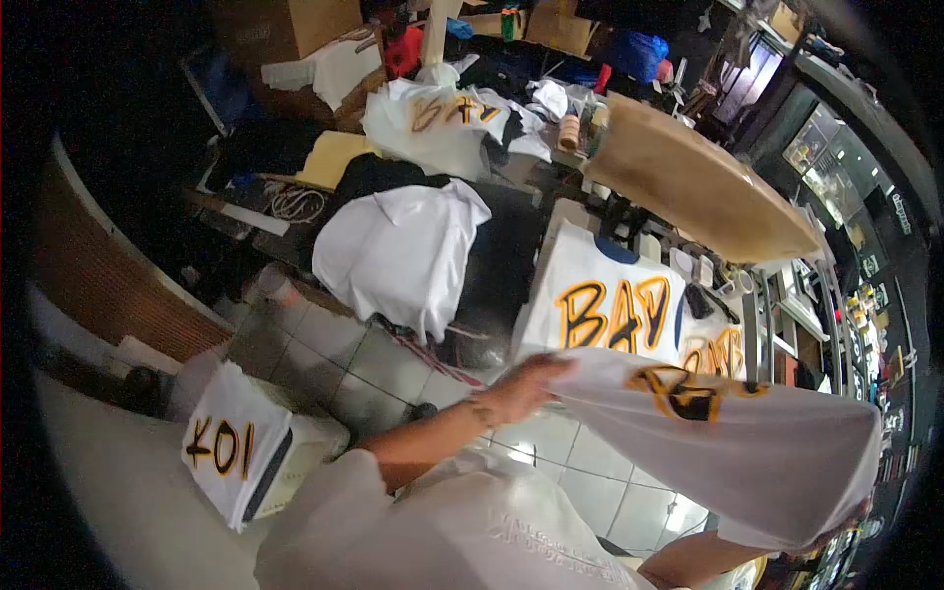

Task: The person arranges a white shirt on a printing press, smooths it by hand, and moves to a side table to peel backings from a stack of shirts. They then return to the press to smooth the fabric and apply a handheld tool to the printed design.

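A white T-shirt [728,447] with black-and-orange lettering is stretched across the lower right. My left hand [536,387] has its fingers closed on the near-left edge of that cloth. At the far right edge my right hand [844,536] holds up the other end; its fingers are mostly hidden by fabric and blur. Just beyond the held cloth, another white T-shirt [570,265] reading "BAD" lies flat on a board. Beside it is one more printed white shirt [716,354], partly covered.
A plain white shirt [393,251] drapes over a dark table [506,246]. Behind it lies a printed shirt pile [433,113]. A "KOI" shirt [236,442] sits on a bin at lower left. A large brown panel [688,172] slants at the back right, above the board.
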The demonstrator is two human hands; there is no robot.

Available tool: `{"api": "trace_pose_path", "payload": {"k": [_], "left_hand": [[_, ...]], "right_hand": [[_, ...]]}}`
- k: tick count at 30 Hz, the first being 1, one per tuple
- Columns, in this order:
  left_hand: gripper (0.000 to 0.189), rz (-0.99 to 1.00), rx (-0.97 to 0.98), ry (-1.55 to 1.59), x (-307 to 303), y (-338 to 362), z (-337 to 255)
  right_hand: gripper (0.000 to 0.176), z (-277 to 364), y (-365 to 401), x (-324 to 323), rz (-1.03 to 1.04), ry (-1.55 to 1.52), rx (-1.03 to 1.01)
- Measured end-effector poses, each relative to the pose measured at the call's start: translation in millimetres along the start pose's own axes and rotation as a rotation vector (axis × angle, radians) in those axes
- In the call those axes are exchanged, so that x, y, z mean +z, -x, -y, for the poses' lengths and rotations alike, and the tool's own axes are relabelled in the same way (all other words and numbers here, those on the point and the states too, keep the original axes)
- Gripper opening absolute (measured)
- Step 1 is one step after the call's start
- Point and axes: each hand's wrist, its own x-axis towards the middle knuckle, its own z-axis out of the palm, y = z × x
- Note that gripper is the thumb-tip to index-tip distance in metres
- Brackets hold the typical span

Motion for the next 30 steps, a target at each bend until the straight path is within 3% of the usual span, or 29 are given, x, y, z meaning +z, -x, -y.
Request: {"api": "trace_pose_path", "payload": {"k": [2, 4, 6, 8, 9, 11, 13, 15, 19, 21, 22, 25, 27, 30], "left_hand": [[0.030, -0.095, 0.131, 0.413, -63, 49, -52], [0.037, -0.281, 0.354, 0.343, -93, 111, -108], [0.047, -0.315, 0.412, 0.445, -142, 166, -136], [0.053, -0.280, 0.545, 0.262, -136, 194, -194], [0.053, -0.283, 0.534, 0.262, -149, 203, -212], [0.052, -0.486, 0.474, 0.302, -175, 215, -243], [0.051, -0.587, 0.444, 0.234, -193, 210, -275], [0.051, -0.675, 0.417, 0.152, -213, 205, -301], [0.041, -0.586, 0.485, 0.166, -240, 211, -348], [0.039, -0.317, 0.500, 0.259, -238, 215, -363], [0.041, -0.489, 0.578, 0.192, -226, 211, -365], [0.044, -0.636, 0.653, -0.072, -243, 216, -366], [0.042, -0.683, 0.672, -0.198, -238, 219, -370], [0.037, -0.809, 0.646, -0.370, -249, 237, -386]], "right_hand": [[0.055, 5, 22, 35, 0.023, -0.079, 0.078], [0.055, 9, 54, 73, 0.071, -0.179, 0.197], [0.055, 11, 92, 108, 0.168, -0.332, 0.384], [0.049, 10, 129, 147, 0.353, -0.607, 0.693], [0.047, 10, 148, 166, 0.444, -0.742, 0.851], [0.042, 18, 179, 205, 0.626, -1.007, 1.172], [0.039, 43, 214, 264, 0.769, -1.223, 1.401], [0.041, 50, 240, 308, 0.854, -1.234, 1.516], [0.039, 44, 260, 363, 0.858, -1.168, 1.584], [0.038, 40, 260, 377, 0.925, -1.203, 1.595], [0.037, 42, 257, 381, 0.921, -1.153, 1.562], [0.041, 56, 250, 391, 0.962, -1.279, 1.442], [0.037, 66, 246, 396, 0.903, -1.184, 1.427], [0.034, 74, 242, 397, 1.060, -1.352, 1.435]]}}
